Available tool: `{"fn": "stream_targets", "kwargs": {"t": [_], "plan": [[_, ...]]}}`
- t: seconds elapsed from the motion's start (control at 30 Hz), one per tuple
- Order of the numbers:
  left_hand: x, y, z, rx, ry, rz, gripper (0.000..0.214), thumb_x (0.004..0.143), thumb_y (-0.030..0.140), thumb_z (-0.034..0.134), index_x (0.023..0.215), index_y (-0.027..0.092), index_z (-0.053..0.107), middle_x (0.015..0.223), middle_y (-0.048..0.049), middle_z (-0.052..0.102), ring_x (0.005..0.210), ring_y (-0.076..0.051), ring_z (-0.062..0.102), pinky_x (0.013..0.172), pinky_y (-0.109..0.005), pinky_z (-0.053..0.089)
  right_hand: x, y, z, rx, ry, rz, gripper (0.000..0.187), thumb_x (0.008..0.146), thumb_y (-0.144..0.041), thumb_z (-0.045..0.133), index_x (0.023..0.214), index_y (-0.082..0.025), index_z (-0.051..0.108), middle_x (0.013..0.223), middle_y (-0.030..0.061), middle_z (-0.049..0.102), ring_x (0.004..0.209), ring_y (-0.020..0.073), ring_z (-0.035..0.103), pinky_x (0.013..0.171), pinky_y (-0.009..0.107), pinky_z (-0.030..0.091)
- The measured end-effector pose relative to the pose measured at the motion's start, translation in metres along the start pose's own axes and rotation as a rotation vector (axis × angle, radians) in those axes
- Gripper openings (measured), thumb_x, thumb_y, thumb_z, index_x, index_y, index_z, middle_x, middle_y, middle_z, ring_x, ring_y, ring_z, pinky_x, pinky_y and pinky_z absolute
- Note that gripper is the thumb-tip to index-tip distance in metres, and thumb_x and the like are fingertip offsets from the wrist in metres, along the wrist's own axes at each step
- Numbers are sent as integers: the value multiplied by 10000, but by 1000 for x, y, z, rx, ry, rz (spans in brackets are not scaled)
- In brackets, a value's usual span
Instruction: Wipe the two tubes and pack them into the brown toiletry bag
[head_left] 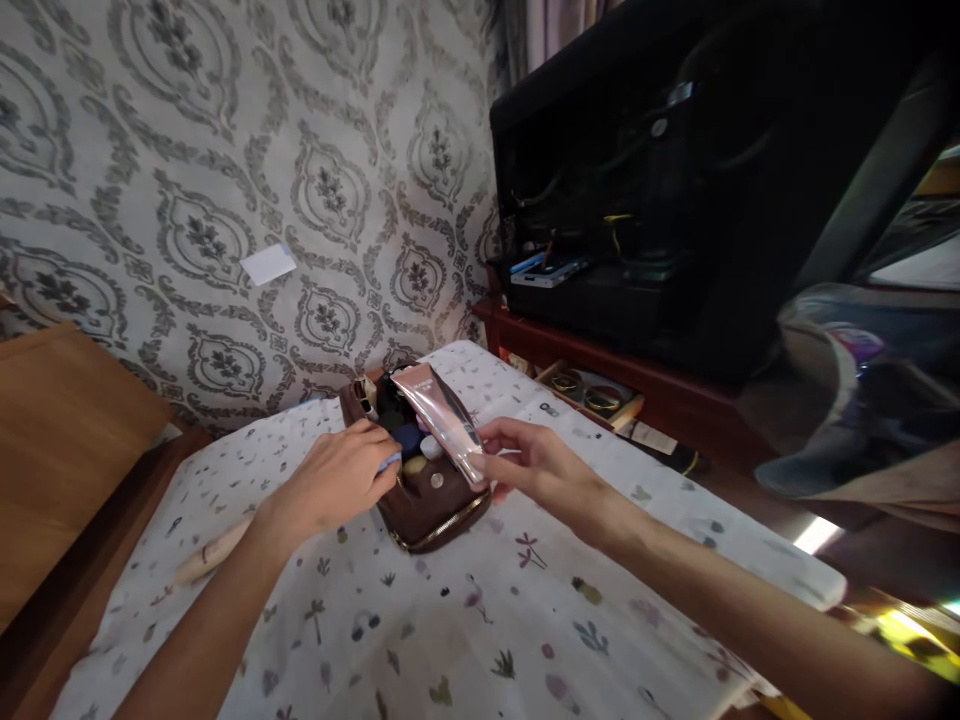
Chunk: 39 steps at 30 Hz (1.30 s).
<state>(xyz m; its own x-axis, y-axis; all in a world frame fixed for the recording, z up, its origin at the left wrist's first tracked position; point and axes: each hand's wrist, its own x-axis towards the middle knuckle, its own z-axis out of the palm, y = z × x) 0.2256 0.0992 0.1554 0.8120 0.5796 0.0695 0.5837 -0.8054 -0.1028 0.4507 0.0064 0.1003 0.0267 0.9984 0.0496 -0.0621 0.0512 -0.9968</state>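
Note:
A brown zip pouch (431, 510) lies open on a table covered with a white patterned cloth (480, 620). Small cosmetic items fill it. My right hand (536, 465) pinches the crimped end of a pink tube (442, 415), which slants up out of the pouch. My left hand (337, 480) rests on the pouch's left rim, fingers curled into the opening on a small light-blue item I cannot make out.
A beige stick-like object (210, 552) lies on the cloth at the left. A wooden board (60, 440) stands at far left. Behind are a patterned wall, a dark cabinet (675, 200) on a red-brown shelf, and clutter on the floor at the right.

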Motion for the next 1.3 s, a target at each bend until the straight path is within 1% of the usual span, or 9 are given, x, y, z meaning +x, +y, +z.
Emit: {"fn": "stream_targets", "kwargs": {"t": [0.1,0.27,0.43,0.53,0.63,0.77,0.9,1.07,1.3], "plan": [[-1,3,-3,7,-14,-14,279,962,273,440,978,232,716,1018,-73,703,1015,-243,601,770,-310,489,23,-8,5,-149,36,7,274,773,-416,692,847,-171,594,738,28,665,646,163,652,499,232,424],[-5,7,-7,26,-50,-58,286,978,269,413,950,218,692,1033,-69,690,1029,-238,593,722,-292,463,53,-16,18,-421,38,-23,211,801,-358,671,782,-149,644,653,14,668,559,132,607,523,228,419],[-8,9,-6,26,-51,-90,284,985,268,402,923,206,671,1036,-75,673,1080,-246,578,692,-283,461,66,-24,35,-620,-3,-9,266,827,-369,649,961,-143,685,669,-23,653,491,112,592,510,221,392],[-9,8,-3,14,-14,-94,283,978,262,405,898,209,671,1037,-79,672,1102,-245,574,713,-284,474,70,-23,46,-786,2,-54,317,826,-389,662,1053,-170,689,748,1,691,632,145,638,567,224,392],[-11,7,-1,1,2,-111,281,973,261,410,908,207,678,1041,-82,671,1094,-245,578,724,-290,480,73,-20,52,-929,-4,-62,323,825,-406,663,1069,-197,703,826,35,717,791,194,665,608,238,372],[-13,5,2,-31,25,-118,290,975,271,406,916,203,681,1054,-85,665,1080,-247,581,744,-307,487,74,-22,54,-987,-41,-61,313,846,-428,641,1049,-202,719,873,53,731,854,212,675,632,247,373],[-14,4,4,-41,72,-109,292,969,282,401,925,201,677,1045,-90,661,1071,-244,570,775,-308,492,73,-25,54,-1042,-72,-69,281,862,-433,610,973,-207,737,874,59,736,836,206,675,616,250,367],[-15,5,4,-35,48,-120,291,981,290,381,914,200,649,1022,-83,644,1021,-241,573,727,-302,476,72,-23,54,-1139,-136,-73,251,848,-385,606,909,-190,750,851,76,739,849,219,680,608,260,360],[-13,3,3,-84,45,-117,281,978,298,379,936,210,642,1004,-83,652,1007,-243,581,749,-310,480,77,-18,51,-1109,-147,-110,230,845,-332,596,902,-195,773,862,66,747,856,200,677,659,247,394]]}}
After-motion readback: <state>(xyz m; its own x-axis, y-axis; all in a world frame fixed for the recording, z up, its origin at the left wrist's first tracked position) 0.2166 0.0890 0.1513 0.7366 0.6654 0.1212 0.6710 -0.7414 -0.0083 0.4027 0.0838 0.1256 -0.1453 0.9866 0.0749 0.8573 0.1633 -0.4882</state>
